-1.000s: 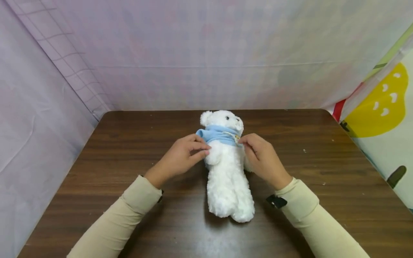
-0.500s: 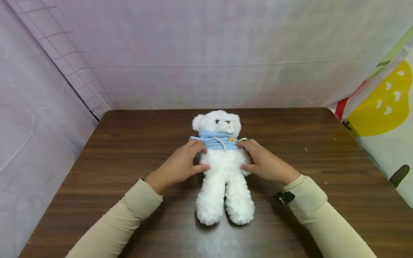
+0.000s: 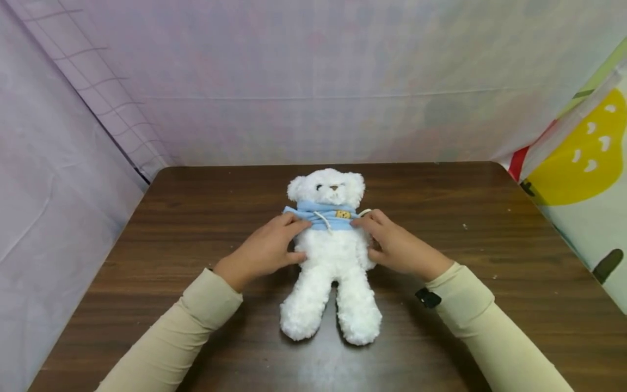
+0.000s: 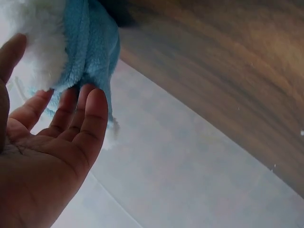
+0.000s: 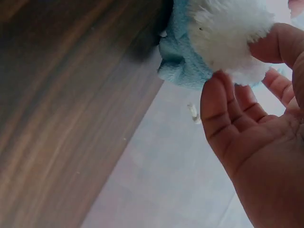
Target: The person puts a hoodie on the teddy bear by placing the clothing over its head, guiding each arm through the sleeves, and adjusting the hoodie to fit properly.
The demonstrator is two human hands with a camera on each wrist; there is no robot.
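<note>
A white teddy bear (image 3: 338, 253) lies on its back on the brown table (image 3: 196, 218), head at the far side and legs apart toward me. Its short light-blue hoodie (image 3: 320, 218) has a white drawstring and a small yellow patch. My left hand (image 3: 264, 245) holds the bear's left-of-view side, fingertips on the hoodie and thumb on the white fur. On the other side my right hand (image 3: 401, 245) grips it in the same way. The left wrist view shows the left fingers (image 4: 95, 111) against blue cloth; in the right wrist view the right thumb (image 5: 275, 43) presses into the fur.
A pale patterned cloth (image 3: 313, 92) hangs behind the table's back edge, and another white cloth (image 3: 49, 218) hangs on the left. At the right is a printed cloth with a yellow shape (image 3: 583, 152). Small white specks (image 3: 465, 225) dot the tabletop.
The bear has turned from lying partly on its side, facing right, to facing up. It has shifted slightly left, and its legs have spread. My thumbs have moved down away from my fingers.
</note>
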